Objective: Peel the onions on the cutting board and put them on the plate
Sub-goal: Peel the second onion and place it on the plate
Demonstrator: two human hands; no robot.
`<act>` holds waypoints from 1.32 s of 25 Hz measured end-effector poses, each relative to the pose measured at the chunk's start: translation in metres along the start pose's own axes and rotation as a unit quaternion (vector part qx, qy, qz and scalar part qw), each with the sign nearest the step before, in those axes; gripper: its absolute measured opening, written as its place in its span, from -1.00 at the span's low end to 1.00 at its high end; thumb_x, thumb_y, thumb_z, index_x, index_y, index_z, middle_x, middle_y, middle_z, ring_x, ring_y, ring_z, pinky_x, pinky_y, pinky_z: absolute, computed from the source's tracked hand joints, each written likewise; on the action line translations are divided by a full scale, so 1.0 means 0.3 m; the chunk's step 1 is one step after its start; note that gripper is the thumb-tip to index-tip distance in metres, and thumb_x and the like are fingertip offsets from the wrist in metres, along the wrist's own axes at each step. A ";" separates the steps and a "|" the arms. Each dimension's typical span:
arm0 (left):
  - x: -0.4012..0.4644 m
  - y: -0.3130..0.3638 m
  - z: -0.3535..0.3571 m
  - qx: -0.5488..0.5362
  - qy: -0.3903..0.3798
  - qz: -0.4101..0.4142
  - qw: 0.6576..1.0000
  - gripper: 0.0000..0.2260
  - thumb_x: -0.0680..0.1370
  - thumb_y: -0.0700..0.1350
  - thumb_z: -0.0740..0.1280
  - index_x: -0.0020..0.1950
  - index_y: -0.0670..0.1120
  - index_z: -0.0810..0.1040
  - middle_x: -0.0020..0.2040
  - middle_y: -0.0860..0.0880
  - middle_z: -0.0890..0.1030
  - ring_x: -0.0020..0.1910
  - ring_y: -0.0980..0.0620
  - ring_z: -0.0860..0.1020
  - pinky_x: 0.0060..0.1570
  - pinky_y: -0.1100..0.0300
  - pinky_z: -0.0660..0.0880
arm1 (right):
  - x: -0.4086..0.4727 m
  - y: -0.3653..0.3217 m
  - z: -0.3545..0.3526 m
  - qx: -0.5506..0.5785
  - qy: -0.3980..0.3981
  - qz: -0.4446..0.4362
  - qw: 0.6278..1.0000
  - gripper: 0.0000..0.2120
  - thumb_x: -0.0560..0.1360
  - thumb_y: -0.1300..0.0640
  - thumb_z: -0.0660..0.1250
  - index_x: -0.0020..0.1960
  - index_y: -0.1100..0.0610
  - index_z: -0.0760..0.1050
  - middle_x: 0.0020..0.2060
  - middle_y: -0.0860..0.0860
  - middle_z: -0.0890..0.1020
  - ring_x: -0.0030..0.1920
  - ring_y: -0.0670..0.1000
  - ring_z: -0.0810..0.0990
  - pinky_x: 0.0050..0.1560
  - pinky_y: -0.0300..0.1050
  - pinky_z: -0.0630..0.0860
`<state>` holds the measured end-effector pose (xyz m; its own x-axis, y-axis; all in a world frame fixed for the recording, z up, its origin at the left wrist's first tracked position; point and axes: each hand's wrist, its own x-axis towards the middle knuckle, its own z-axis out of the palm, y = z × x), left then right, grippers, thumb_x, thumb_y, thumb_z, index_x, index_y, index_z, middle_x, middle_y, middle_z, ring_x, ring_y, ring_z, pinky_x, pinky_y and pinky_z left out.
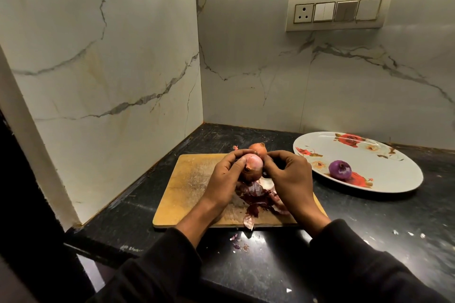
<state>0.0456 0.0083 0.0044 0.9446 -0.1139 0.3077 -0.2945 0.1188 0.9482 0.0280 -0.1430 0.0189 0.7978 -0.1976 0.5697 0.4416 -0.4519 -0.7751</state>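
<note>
My left hand (225, 179) grips a pinkish onion (253, 166) with papery brown skin, held above the wooden cutting board (189, 187). My right hand (288, 174) is against the onion's right side, its fingers curled and pinching at the skin. Behind my hands, another unpeeled onion (258, 148) lies at the board's far edge. A heap of purple and pale onion skins (261, 197) sits on the board under my hands. One peeled purple onion (340, 170) rests on the white flowered plate (394, 174) to the right.
The board and plate lie on a black stone counter (270, 261) in a corner of two marble walls. Skin scraps (236, 241) lie on the counter in front of the board. A switch panel (337, 11) is on the back wall.
</note>
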 end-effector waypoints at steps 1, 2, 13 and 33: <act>0.001 0.000 0.001 -0.009 0.006 -0.006 1.000 -0.79 0.69 -0.14 0.22 0.23 -0.08 0.61 0.17 -0.07 0.65 0.21 -0.13 0.61 0.25 -0.16 0.55 | 0.005 0.008 0.000 0.001 0.006 0.007 1.000 -0.90 0.55 0.15 0.42 0.03 0.10 0.70 -0.22 -0.11 0.71 -0.23 -0.17 0.68 -0.16 -0.13 0.66; 0.002 0.000 0.001 -0.020 0.013 -0.014 1.000 -0.78 0.69 -0.15 0.19 0.23 -0.08 0.60 0.17 -0.09 0.64 0.21 -0.15 0.60 0.25 -0.15 0.55 | 0.011 0.015 0.001 -0.001 0.010 0.012 1.000 -0.88 0.55 0.16 0.42 0.05 0.11 0.69 -0.20 -0.10 0.71 -0.21 -0.16 0.68 -0.13 -0.12 0.67; -0.002 0.025 -0.010 -0.093 0.068 -0.043 0.992 -0.79 0.70 -0.07 0.17 0.26 -0.06 0.53 0.11 -0.14 0.63 -0.11 -0.10 0.67 -0.12 0.00 0.57 | 0.018 0.021 -0.012 -0.097 -0.017 -0.019 0.995 -0.80 0.51 0.27 0.42 0.09 0.08 0.70 -0.06 -0.06 0.73 -0.10 -0.22 0.62 -0.03 -0.41 0.52; -0.014 0.035 -0.007 -0.120 0.019 -0.023 0.992 -0.61 0.50 -0.11 0.41 0.30 -0.14 0.46 0.22 -0.16 0.63 0.09 -0.13 0.69 -0.02 0.02 0.67 | -0.006 -0.016 -0.010 0.040 -0.007 -0.053 0.998 -0.83 0.48 0.18 0.49 0.05 0.00 0.68 -0.14 -0.17 0.71 -0.11 -0.24 0.69 -0.06 -0.24 0.64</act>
<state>0.0388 0.0121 0.0128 0.9626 -0.0881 0.2563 -0.2116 0.3465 0.9139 0.0232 -0.1432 0.0224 0.7498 -0.1395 0.6469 0.5556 -0.3982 -0.7299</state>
